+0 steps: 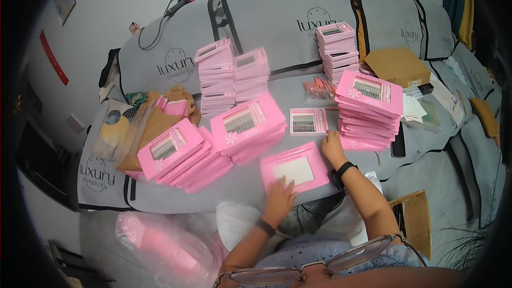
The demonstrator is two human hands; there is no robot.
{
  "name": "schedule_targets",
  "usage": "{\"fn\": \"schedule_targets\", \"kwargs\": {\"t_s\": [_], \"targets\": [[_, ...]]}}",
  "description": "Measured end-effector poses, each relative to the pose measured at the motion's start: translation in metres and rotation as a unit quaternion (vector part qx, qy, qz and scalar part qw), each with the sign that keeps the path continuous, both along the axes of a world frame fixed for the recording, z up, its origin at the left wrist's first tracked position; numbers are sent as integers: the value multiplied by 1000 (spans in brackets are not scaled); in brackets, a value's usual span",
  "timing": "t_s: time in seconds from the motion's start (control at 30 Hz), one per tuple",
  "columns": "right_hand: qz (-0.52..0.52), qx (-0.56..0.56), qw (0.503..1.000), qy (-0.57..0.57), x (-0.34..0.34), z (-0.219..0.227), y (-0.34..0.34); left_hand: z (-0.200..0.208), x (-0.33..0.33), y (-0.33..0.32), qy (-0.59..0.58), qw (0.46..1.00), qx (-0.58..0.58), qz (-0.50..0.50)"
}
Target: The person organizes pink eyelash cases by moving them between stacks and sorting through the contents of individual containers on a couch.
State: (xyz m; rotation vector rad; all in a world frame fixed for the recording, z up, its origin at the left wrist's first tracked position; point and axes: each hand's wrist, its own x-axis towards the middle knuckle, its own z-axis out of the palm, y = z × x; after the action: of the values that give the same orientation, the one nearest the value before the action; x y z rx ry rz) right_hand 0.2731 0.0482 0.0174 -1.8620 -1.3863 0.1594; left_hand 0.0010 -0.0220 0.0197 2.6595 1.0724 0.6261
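On the grey sofa (234, 184), close to its front edge, lies a pink sleeve (295, 166) with a pale window; I take it as the centre of the clock. The left hand (278, 200) comes from about 7 o'clock, and its fingers are a little spread, laid on the card and the window's lower part; they press rather than grasp, I think to keep the sleeve steady on the soft seat. At 2 o'clock is the right hand (333, 152), its fingers bent and pointing to the near right corner of the lash case (308, 121), which lies flat at about 12 o'clock, face up. The view is poor there, so I cannot tell how wide these fingers are parted, nor if they hold the case or only rest beside it. Between 1 and 2 o'clock stands a tall pink stack (369, 93); at 10 to 11 o'clock leans a pink pile (248, 122), and at 9 o'clock a slanting row of sleeves (170, 146). Further, toward 11 o'clock, case towers (215, 74) stand against the backrest, probably for support. This half-circle seems to leave the middle within easy reach of both hands.
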Motion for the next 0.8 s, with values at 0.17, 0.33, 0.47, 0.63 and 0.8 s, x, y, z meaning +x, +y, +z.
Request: {"fn": "schedule_targets", "kwargs": {"t_s": [0.17,0.33,0.47,0.63,0.8], "targets": [[-140,-102,975,-138,9,4,57,16,-4,3,-41,997,23,59],[-188,-218,957,-22,25,-11,93,6,-19,7,-50,996,25,73],[-153,-247,954,77,33,-18,98,-7,-25,8,-15,997,-8,73],[-38,-73,914,397,9,9,78,-25,-31,8,-18,998,-11,64],[-34,77,993,80,-8,40,26,-16,-26,7,-37,997,-47,50]]}}
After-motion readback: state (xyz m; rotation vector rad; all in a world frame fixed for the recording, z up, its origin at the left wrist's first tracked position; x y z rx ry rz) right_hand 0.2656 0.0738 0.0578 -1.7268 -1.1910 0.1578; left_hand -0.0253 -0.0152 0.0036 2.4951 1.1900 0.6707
